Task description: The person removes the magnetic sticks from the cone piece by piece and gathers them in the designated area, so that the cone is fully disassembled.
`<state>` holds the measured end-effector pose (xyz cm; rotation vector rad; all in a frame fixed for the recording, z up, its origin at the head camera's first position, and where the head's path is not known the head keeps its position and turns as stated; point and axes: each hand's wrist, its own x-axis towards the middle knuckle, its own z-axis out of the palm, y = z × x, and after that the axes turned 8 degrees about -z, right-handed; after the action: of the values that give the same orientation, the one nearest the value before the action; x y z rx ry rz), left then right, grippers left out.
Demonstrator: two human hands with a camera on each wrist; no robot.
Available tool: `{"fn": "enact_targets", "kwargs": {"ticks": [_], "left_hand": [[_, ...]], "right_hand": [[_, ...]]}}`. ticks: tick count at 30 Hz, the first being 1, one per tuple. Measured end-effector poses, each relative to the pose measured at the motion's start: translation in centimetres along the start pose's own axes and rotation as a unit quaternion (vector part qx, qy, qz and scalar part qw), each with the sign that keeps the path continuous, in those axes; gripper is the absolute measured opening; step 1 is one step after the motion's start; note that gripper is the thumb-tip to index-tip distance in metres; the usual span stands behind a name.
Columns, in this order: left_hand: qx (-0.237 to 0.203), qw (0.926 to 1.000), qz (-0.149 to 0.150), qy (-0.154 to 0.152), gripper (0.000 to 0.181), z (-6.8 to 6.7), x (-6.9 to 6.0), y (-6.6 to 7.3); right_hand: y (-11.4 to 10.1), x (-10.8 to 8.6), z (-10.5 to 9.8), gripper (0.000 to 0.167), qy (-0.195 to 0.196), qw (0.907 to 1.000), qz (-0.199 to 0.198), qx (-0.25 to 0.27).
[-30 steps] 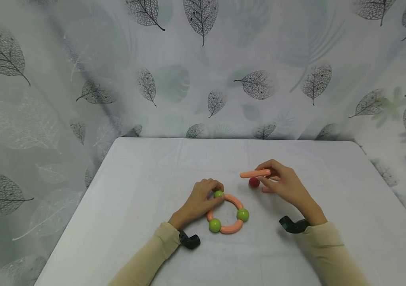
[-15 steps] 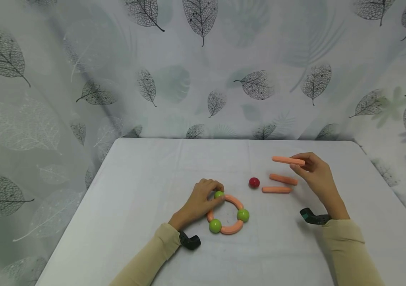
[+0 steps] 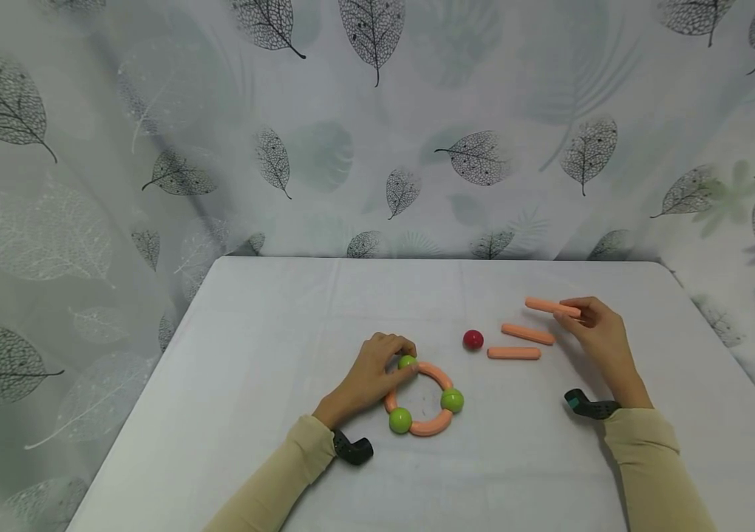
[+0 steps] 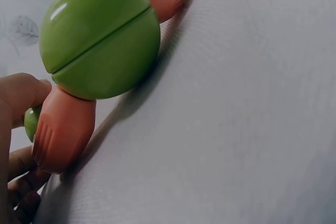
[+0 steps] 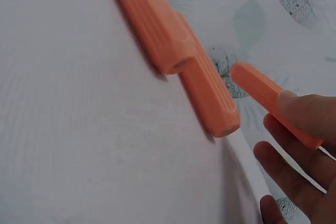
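My left hand (image 3: 377,369) grips a green ball (image 3: 407,362) at the far left of a ring made of curved orange rods (image 3: 431,426) and green balls. Close up in the left wrist view is another green ball (image 4: 100,38) of the ring, between two curved rods; the gripped ball is partly hidden by fingers. On the right, my right hand (image 3: 597,329) pinches one end of a straight orange rod (image 3: 550,307) between thumb and fingers, as the right wrist view also shows. Two more straight orange rods (image 3: 527,334) lie beside that hand on the table.
A red ball (image 3: 473,340) sits left of the loose rods, behind the ring. The white table (image 3: 271,332) ends at a leaf-patterned curtain (image 3: 364,148) at the back. Each wrist carries a black camera (image 3: 353,448).
Holding the straight rod, my right hand has moved right from above the red ball, then slightly down towards the two lying rods. The left hand and the ring have stayed put.
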<state>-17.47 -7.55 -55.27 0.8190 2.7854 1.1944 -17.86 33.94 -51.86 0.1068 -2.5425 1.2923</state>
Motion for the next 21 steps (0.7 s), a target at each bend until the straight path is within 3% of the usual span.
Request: {"fn": "enact_targets", "kwargs": {"ticks": [10,21], "left_hand": [[0.006,0.9995,0.021,0.023,0.019,0.1,0.0,0.1],[0.003,0.9999,0.009,0.008,0.019,0.1,0.0,-0.2]], "right_hand": [[1.0,-0.2,0.6,0.041,0.004,0.9982,-0.001,-0.06],[1.5,-0.3,0.9,0.043,0.004,0.9918,0.005,-0.128]]}}
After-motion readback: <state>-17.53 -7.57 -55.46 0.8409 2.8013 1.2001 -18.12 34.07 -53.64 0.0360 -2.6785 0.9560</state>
